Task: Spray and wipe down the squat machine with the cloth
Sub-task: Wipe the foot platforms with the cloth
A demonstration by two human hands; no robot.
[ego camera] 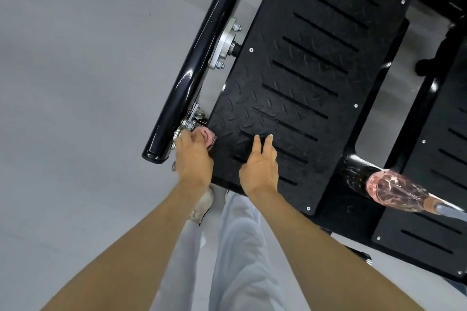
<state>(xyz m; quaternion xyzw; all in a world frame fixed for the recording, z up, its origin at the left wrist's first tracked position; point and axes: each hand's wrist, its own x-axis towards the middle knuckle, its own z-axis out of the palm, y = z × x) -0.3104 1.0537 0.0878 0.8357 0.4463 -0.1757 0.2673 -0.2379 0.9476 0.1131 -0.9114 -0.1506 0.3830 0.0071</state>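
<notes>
At footplate point(303, 70) near corner | left hand point(193, 156) bunches pink cloth point(208, 137) against bolted bracket point(194, 111) | right hand point(260, 169) flat on footplate, fingers straight, holding nothing | I'd dab round bolts point(187, 124) in short strokes (cloth may snag), then follow slots point(295, 101).

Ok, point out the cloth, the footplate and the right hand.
cloth point(207, 137), head view, its pink bunched part.
footplate point(303, 70), head view, bare tread between slots.
right hand point(260, 166), head view, back of the hand.
</notes>
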